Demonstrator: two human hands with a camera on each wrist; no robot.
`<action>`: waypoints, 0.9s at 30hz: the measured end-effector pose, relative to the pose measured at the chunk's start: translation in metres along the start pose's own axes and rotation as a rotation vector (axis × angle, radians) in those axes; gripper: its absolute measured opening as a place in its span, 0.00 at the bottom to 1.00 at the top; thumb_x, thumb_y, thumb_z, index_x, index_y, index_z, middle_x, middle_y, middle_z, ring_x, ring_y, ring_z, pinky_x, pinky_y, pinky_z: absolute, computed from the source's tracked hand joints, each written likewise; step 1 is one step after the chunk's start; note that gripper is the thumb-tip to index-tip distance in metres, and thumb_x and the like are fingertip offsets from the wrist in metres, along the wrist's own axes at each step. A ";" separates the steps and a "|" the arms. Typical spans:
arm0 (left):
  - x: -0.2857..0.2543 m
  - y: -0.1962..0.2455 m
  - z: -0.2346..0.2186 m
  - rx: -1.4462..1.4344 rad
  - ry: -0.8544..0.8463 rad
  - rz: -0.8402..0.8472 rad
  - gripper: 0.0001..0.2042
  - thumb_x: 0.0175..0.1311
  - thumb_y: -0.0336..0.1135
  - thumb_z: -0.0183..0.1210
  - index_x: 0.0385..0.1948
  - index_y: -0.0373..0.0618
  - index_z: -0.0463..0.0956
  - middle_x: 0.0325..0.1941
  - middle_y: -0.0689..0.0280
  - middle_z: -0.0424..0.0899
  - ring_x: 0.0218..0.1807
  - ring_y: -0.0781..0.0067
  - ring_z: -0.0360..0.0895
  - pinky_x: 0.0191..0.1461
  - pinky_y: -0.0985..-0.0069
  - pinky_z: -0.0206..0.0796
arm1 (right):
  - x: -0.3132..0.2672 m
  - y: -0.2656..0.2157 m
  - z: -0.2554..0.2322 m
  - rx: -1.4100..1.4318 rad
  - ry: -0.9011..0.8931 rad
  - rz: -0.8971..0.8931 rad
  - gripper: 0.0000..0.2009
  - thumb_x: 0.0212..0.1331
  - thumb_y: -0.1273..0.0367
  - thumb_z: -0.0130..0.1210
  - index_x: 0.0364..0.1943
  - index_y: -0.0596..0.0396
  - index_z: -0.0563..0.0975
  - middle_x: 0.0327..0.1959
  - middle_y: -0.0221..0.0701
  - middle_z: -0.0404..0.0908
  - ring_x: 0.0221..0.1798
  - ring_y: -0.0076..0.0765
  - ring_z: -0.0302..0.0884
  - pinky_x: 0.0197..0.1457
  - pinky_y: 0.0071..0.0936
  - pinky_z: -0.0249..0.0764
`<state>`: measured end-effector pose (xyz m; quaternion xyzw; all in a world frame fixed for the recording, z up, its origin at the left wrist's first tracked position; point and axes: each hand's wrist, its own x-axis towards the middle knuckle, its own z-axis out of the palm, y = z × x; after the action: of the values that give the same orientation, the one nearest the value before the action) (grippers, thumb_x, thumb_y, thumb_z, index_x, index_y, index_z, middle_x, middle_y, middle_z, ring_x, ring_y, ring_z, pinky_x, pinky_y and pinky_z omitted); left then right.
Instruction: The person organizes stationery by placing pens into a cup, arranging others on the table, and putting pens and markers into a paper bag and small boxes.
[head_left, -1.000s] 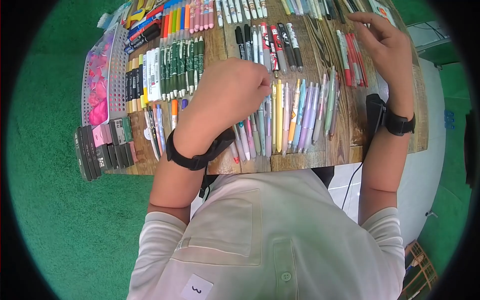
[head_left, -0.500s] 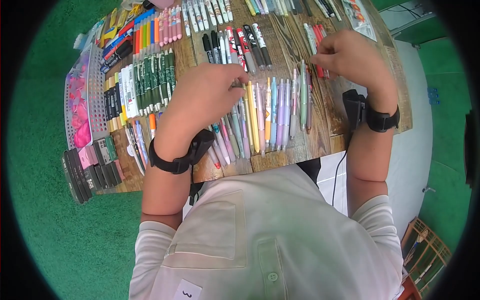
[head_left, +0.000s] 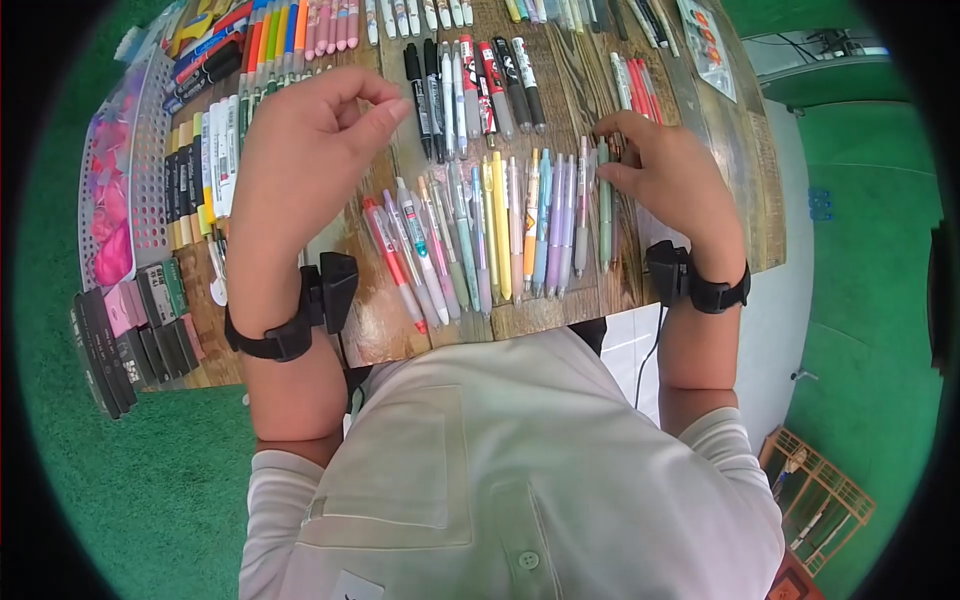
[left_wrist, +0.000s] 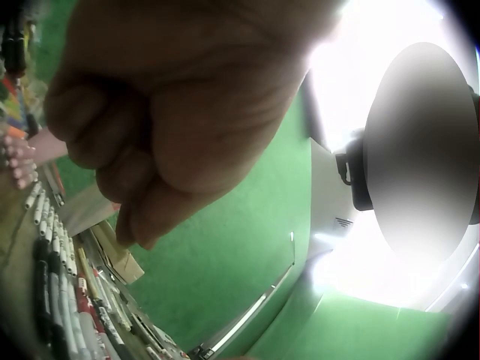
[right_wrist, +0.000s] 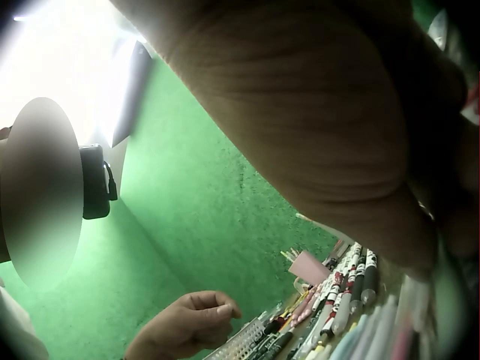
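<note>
In the head view my left hand (head_left: pixel 310 150) hangs above the dark green pens (head_left: pixel 258 92), left of the black markers (head_left: pixel 427 100). Its fingers bend loosely, thumb near the index finger, nothing visible between them; the left wrist view shows this hand (left_wrist: pixel 187 112) from beneath. My right hand (head_left: pixel 672 175) is at the right end of the pastel pens (head_left: pixel 500 220), its thumb and index finger spread around the top of a green pen (head_left: pixel 605 215); contact is unclear. In the right wrist view the right hand (right_wrist: pixel 300 112) is dark, its fingertips partly hidden.
A white perforated basket (head_left: pixel 150 170) with pink items stands at the table's left edge, above small dark boxes (head_left: pixel 155 310). Red pens (head_left: pixel 637 88) lie beyond my right hand, near a clear packet (head_left: pixel 708 50). More markers line the far side.
My left hand has moved left, off the pastel row, uncovering a red pen and its neighbours. My right hand has come from beside the red pens toward the green pen. The head view has shifted.
</note>
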<state>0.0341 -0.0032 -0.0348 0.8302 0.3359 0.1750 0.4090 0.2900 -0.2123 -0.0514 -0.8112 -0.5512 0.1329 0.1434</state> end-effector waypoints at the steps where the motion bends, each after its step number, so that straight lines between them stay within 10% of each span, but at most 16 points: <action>1: -0.001 0.000 -0.001 -0.001 0.005 -0.003 0.09 0.66 0.37 0.67 0.37 0.41 0.83 0.18 0.72 0.72 0.22 0.82 0.64 0.28 0.76 0.58 | -0.002 -0.001 -0.003 -0.010 -0.003 0.001 0.16 0.55 0.69 0.68 0.50 0.50 0.83 0.23 0.38 0.82 0.27 0.42 0.81 0.33 0.37 0.73; 10: -0.002 -0.009 -0.015 -0.049 0.020 -0.038 0.09 0.67 0.36 0.67 0.37 0.39 0.82 0.20 0.74 0.73 0.24 0.84 0.64 0.28 0.77 0.57 | -0.030 0.004 -0.008 0.083 0.042 0.241 0.08 0.55 0.64 0.68 0.34 0.53 0.86 0.24 0.42 0.83 0.29 0.50 0.82 0.34 0.41 0.75; 24: 0.001 -0.018 -0.002 -0.004 0.002 0.005 0.12 0.67 0.39 0.66 0.38 0.39 0.83 0.22 0.67 0.80 0.25 0.77 0.71 0.31 0.73 0.64 | -0.030 -0.039 0.012 -0.311 -0.080 0.380 0.22 0.50 0.52 0.65 0.30 0.62 0.83 0.31 0.50 0.86 0.38 0.58 0.86 0.44 0.48 0.81; 27: 0.000 -0.014 0.002 0.011 -0.011 0.015 0.09 0.69 0.36 0.67 0.37 0.39 0.82 0.22 0.78 0.70 0.26 0.88 0.61 0.30 0.81 0.54 | -0.031 -0.039 0.017 -0.373 -0.043 0.407 0.21 0.51 0.53 0.64 0.31 0.62 0.83 0.31 0.52 0.86 0.38 0.59 0.87 0.44 0.49 0.82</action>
<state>0.0294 0.0015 -0.0471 0.8357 0.3285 0.1718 0.4051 0.2388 -0.2261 -0.0509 -0.9146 -0.3947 0.0723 -0.0497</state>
